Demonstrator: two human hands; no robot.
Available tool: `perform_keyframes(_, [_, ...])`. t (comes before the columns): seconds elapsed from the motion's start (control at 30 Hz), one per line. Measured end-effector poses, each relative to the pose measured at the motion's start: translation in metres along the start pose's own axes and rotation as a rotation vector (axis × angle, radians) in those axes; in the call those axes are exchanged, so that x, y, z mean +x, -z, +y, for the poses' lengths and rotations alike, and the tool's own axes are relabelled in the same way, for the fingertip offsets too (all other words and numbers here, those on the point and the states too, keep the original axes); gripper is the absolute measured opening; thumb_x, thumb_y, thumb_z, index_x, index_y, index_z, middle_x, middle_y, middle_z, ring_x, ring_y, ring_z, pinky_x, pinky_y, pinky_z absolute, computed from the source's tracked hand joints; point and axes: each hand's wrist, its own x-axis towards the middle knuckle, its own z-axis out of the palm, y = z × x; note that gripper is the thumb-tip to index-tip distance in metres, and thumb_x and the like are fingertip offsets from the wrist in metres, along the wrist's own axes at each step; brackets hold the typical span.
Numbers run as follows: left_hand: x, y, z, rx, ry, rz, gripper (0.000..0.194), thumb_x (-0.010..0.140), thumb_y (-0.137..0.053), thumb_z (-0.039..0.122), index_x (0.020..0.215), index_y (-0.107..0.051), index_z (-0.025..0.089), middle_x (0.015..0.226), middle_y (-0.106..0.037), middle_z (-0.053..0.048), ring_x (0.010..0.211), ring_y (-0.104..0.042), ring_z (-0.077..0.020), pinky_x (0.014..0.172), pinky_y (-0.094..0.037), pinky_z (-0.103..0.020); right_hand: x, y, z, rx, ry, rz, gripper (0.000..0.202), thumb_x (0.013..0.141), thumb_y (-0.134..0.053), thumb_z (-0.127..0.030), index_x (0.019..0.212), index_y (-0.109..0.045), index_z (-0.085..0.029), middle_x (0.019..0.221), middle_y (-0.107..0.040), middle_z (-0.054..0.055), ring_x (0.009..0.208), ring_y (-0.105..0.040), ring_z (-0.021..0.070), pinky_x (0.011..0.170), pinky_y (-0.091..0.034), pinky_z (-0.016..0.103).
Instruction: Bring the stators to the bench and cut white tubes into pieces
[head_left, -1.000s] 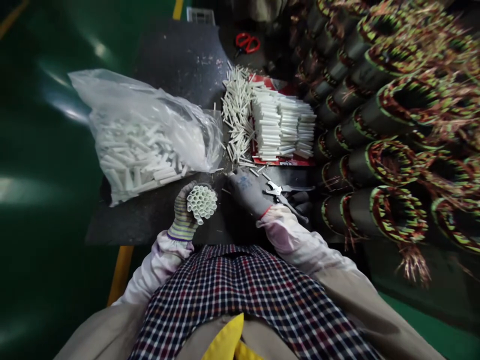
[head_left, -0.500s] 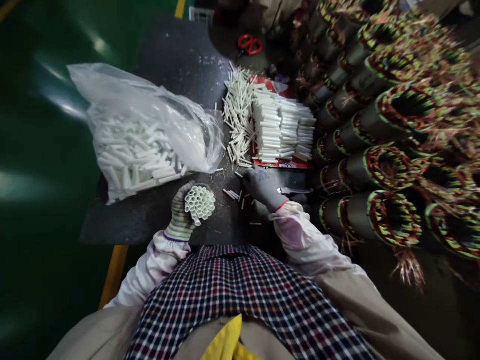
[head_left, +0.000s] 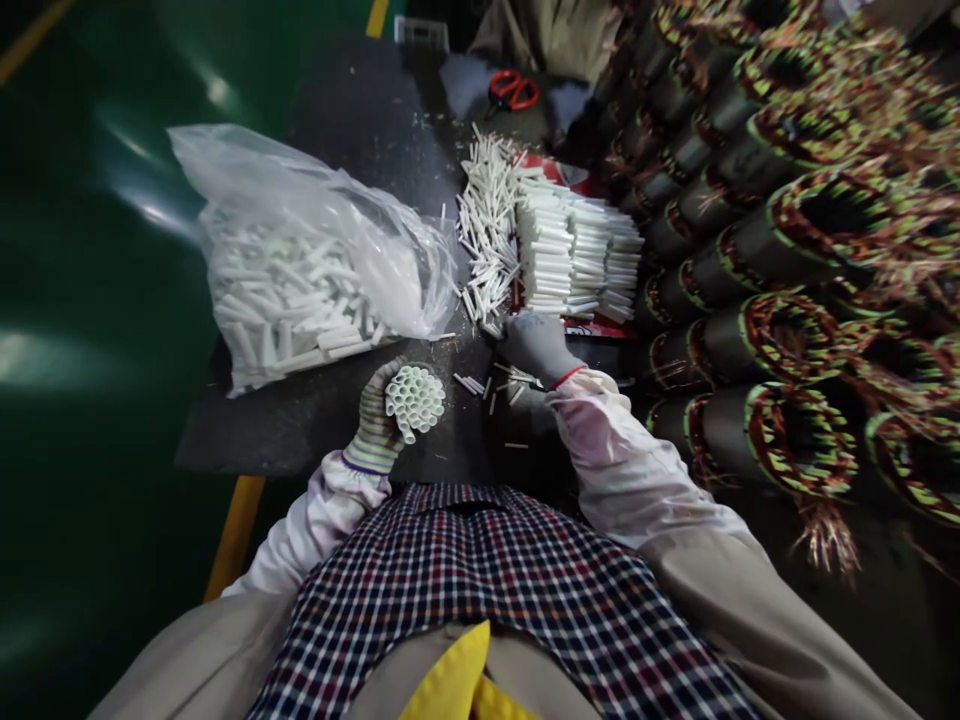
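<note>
My left hand [head_left: 380, 420], in a striped glove, is wrapped round a bundle of white tubes [head_left: 415, 400] with their open ends facing up. My right hand [head_left: 538, 348], in a grey glove, reaches to the near edge of a loose pile of thin white tubes [head_left: 489, 225]. Its fingers are bent together at the pile, and what they hold, if anything, is too small to make out. Beyond it, stacked white tubes [head_left: 570, 250] lie in rows on a red sheet [head_left: 607, 328]. A few short pieces [head_left: 471, 384] lie between my hands.
A clear plastic bag [head_left: 300, 270] full of thicker white tubes lies on the dark table [head_left: 255, 432] at the left. Red-handled scissors [head_left: 514, 91] rest at the far side. Wound stators [head_left: 799, 435] with copper wires crowd the right. A person's clothing shows beyond the table.
The whole view has shifted slightly, moving things to the right. My right hand has moved a little towards the loose pile's near edge. My left hand still holds the bundle.
</note>
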Motion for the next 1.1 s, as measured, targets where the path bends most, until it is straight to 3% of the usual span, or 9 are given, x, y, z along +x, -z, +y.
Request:
perform_keyframes(0.1, [0.001, 0.001, 0.000, -0.002, 0.041, -0.011, 0.030, 0.088, -0.053, 0.032, 0.077, -0.071, 0.010, 0.069, -0.073, -0.009, 0.061, -0.070, -0.0212, 0.063, -0.061, -0.035, -0.011, -0.003, 0.004, 0.170, -0.032, 0.039, 0.026, 0.085, -0.061, -0.037, 0.090, -0.075, -0.015, 0.092, -0.074, 0.014, 0.086, -0.067, 0.0244, 0.069, -0.042, 0.030])
perform_keyframes(0.2, [0.003, -0.001, 0.000, -0.014, 0.065, -0.026, 0.027, 0.086, -0.056, 0.031, 0.080, -0.071, 0.010, 0.071, -0.073, -0.009, 0.062, -0.071, -0.0219, 0.060, -0.060, -0.034, -0.027, -0.008, 0.009, 0.597, 0.010, 0.026, 0.018, 0.079, -0.063, -0.033, 0.077, -0.070, -0.016, 0.074, -0.069, 0.004, 0.069, -0.061, 0.0154, 0.062, -0.040, 0.025])
perform_keyframes(0.33, [0.006, -0.008, -0.001, -0.048, 0.058, -0.006, 0.024, 0.085, -0.057, 0.032, 0.078, -0.069, 0.012, 0.068, -0.072, -0.007, 0.059, -0.069, -0.0199, 0.060, -0.060, -0.033, -0.055, -0.011, -0.001, 1.120, 0.017, -0.143, 0.020, 0.078, -0.062, -0.036, 0.077, -0.064, -0.016, 0.063, -0.061, -0.001, 0.051, -0.051, 0.0097, 0.047, -0.035, 0.021])
perform_keyframes(0.47, [0.007, -0.011, 0.000, -0.069, 0.083, 0.004, 0.026, 0.087, -0.053, 0.032, 0.074, -0.067, 0.013, 0.067, -0.071, -0.007, 0.059, -0.069, -0.0207, 0.060, -0.059, -0.034, -0.087, -0.001, -0.021, 1.333, 0.046, -0.116, 0.020, 0.079, -0.066, -0.037, 0.081, -0.061, -0.017, 0.065, -0.062, -0.002, 0.052, -0.054, 0.0096, 0.049, -0.039, 0.021])
perform_keyframes(0.6, [0.006, -0.010, 0.000, -0.095, 0.068, 0.000, 0.029, 0.089, -0.049, 0.031, 0.073, -0.067, 0.015, 0.069, -0.072, -0.006, 0.061, -0.069, -0.0198, 0.062, -0.060, -0.033, -0.109, 0.005, -0.029, 1.298, 0.141, -0.137, 0.021, 0.083, -0.067, -0.039, 0.086, -0.064, -0.018, 0.068, -0.061, -0.002, 0.057, -0.056, 0.0101, 0.054, -0.044, 0.022])
perform_keyframes(0.73, [0.004, -0.011, -0.001, -0.105, 0.019, 0.019, 0.026, 0.087, -0.052, 0.030, 0.074, -0.068, 0.014, 0.068, -0.072, -0.005, 0.063, -0.069, -0.0181, 0.069, -0.060, -0.032, -0.113, 0.000, -0.027, 1.170, 0.161, -0.136, 0.022, 0.086, -0.065, -0.039, 0.094, -0.069, -0.019, 0.071, -0.065, -0.001, 0.058, -0.058, 0.0117, 0.057, -0.045, 0.024])
perform_keyframes(0.93, [0.005, -0.012, -0.004, -0.076, -0.036, 0.068, 0.020, 0.082, -0.060, 0.030, 0.073, -0.067, 0.014, 0.068, -0.072, -0.004, 0.061, -0.069, -0.0185, 0.075, -0.061, -0.036, -0.116, 0.005, -0.025, 0.822, 0.249, 0.045, 0.010, 0.085, -0.064, -0.023, 0.091, -0.071, -0.020, 0.084, -0.073, 0.003, 0.075, -0.064, 0.0158, 0.069, -0.045, 0.026])
perform_keyframes(1.1, [0.005, -0.012, -0.006, -0.024, -0.031, 0.051, 0.021, 0.082, -0.061, 0.032, 0.075, -0.069, 0.014, 0.068, -0.072, -0.004, 0.062, -0.070, -0.0204, 0.073, -0.061, -0.037, -0.117, 0.007, -0.028, 0.604, 0.285, 0.124, 0.010, 0.089, -0.061, -0.022, 0.089, -0.071, -0.020, 0.083, -0.072, 0.004, 0.074, -0.063, 0.0160, 0.069, -0.042, 0.026])
